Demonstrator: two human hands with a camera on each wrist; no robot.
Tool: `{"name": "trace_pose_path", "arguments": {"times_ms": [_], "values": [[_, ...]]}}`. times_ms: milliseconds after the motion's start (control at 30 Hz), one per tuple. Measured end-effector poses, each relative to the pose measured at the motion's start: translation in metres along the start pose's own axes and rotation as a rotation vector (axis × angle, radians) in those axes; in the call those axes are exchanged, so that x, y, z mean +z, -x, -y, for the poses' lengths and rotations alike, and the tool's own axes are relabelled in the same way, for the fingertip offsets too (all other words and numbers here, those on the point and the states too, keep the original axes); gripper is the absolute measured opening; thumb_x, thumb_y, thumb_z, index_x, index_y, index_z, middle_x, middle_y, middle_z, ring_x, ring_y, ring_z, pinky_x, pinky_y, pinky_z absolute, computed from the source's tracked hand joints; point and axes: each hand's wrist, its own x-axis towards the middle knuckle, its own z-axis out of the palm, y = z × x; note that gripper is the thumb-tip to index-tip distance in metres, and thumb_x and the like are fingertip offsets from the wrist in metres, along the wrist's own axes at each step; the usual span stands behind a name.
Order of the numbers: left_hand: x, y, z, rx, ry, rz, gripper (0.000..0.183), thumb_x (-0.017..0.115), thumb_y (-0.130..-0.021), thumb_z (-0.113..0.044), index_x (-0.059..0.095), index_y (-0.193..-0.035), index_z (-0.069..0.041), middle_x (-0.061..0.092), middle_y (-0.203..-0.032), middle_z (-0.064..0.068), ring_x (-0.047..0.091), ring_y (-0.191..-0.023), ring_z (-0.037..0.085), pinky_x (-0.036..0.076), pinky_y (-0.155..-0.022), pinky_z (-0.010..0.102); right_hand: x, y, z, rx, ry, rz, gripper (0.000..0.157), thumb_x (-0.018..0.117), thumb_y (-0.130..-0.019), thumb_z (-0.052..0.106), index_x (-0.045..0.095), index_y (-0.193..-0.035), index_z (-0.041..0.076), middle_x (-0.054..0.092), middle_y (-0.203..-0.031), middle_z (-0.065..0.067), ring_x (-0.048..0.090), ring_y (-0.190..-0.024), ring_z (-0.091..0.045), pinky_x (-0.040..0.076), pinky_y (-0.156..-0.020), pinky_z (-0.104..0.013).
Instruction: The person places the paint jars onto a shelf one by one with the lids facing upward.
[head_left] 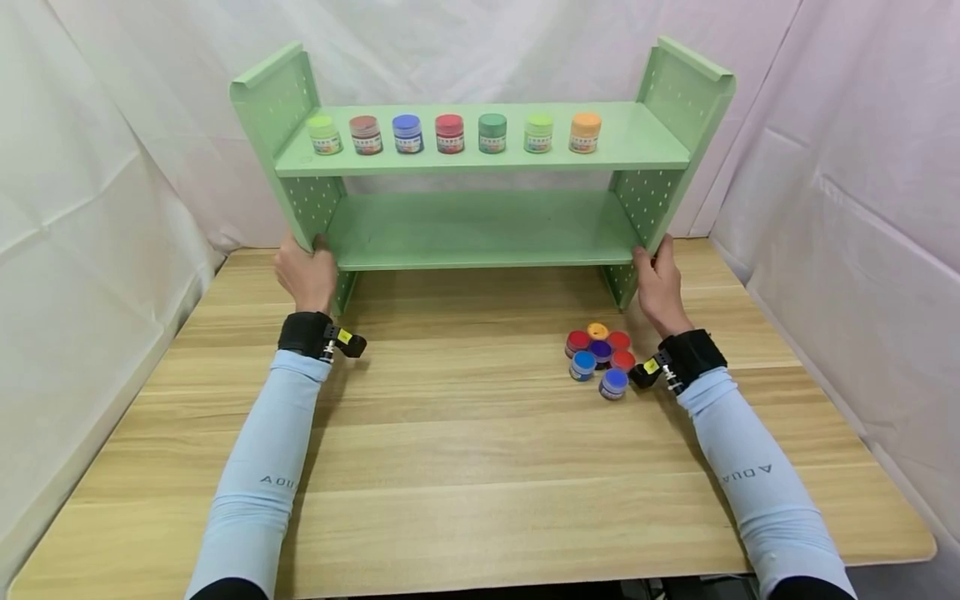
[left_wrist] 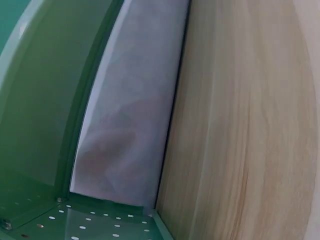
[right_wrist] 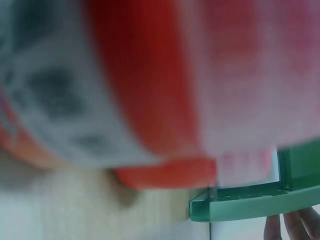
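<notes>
A light green two-tier shelf (head_left: pixel 480 232) with perforated side panels stands at the back of the wooden table. My left hand (head_left: pixel 307 273) grips the lower front of its left side panel. On the opposite side my right hand (head_left: pixel 660 287) holds the right panel, thumb toward the front; its fingertips (right_wrist: pixel 295 225) show against the green metal in the right wrist view. A row of several small paint jars, among them a red jar (head_left: pixel 450 135) and an orange jar (head_left: pixel 584 133), sits on the upper tier. The left wrist view shows the perforated panel (left_wrist: pixel 100 220), but not the hand.
A cluster of several more paint jars, including a blue jar (head_left: pixel 582 365) and a purple jar (head_left: pixel 601 352), stands on the table (head_left: pixel 450 467) just left of my right wrist. One red jar (right_wrist: pixel 145 75) looms close to the right wrist camera. White cloth (head_left: pixel 90 208) hangs around the table.
</notes>
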Motion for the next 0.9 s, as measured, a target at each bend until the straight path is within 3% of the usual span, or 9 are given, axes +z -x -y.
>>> {"name": "trace_pose_path", "arguments": {"times_ms": [233,333,500,633,767,900], "values": [[-0.001,0.004,0.003,-0.017,0.012,0.002,0.022,0.057,-0.090,-0.015,0.068,-0.107,-0.006,0.069,-0.105,0.004,0.063,-0.096,0.015,0.044,-0.079,0.037,-0.008,0.011,0.036,0.032,0.003,0.077,0.054,0.038,-0.103,0.027,0.018,-0.149,0.009,0.031,-0.146,-0.022,0.041,-0.122,-0.030,0.038,-0.093,-0.051],[0.000,0.005,0.004,-0.015,0.012,-0.003,0.022,0.057,-0.091,-0.016,0.069,-0.107,-0.007,0.069,-0.105,0.003,0.063,-0.096,0.015,0.044,-0.079,0.036,-0.012,0.008,0.033,0.040,0.009,0.098,0.054,0.040,-0.102,0.027,0.020,-0.148,0.006,0.038,-0.139,-0.026,0.046,-0.116,-0.035,0.042,-0.088,-0.052],[0.002,0.004,0.002,-0.011,0.018,-0.002,0.024,0.057,-0.091,-0.017,0.069,-0.110,-0.008,0.068,-0.108,0.003,0.062,-0.098,0.014,0.044,-0.081,0.035,-0.021,-0.001,0.015,0.058,0.059,0.103,0.056,0.044,-0.100,0.034,0.025,-0.147,0.009,0.044,-0.133,-0.022,0.050,-0.111,-0.032,0.045,-0.085,-0.046],[0.002,0.003,0.001,-0.014,0.025,0.007,0.025,0.057,-0.091,-0.016,0.069,-0.113,-0.010,0.068,-0.110,0.001,0.061,-0.100,0.011,0.044,-0.083,0.034,-0.028,-0.004,0.012,0.082,0.195,0.101,0.058,0.046,-0.097,0.045,0.035,-0.139,0.006,0.049,-0.125,-0.018,0.051,-0.104,-0.025,0.046,-0.081,-0.037],[0.002,0.002,0.000,-0.017,0.016,0.008,0.024,0.056,-0.091,-0.016,0.069,-0.111,-0.009,0.068,-0.108,0.002,0.062,-0.098,0.012,0.044,-0.081,0.035,-0.039,-0.006,0.021,0.110,0.389,0.134,0.063,0.047,-0.091,0.058,0.050,-0.115,0.000,0.059,-0.104,-0.017,0.055,-0.086,-0.026,0.044,-0.067,-0.034],[0.000,0.001,0.000,-0.023,-0.004,0.005,0.024,0.056,-0.091,-0.017,0.069,-0.109,-0.008,0.069,-0.107,0.003,0.063,-0.097,0.014,0.044,-0.080,0.036,-0.052,-0.006,0.031,0.133,0.491,0.266,0.065,0.051,-0.087,0.063,0.062,-0.096,-0.001,0.065,-0.088,-0.015,0.058,-0.078,-0.029,0.048,-0.062,-0.033]]}}
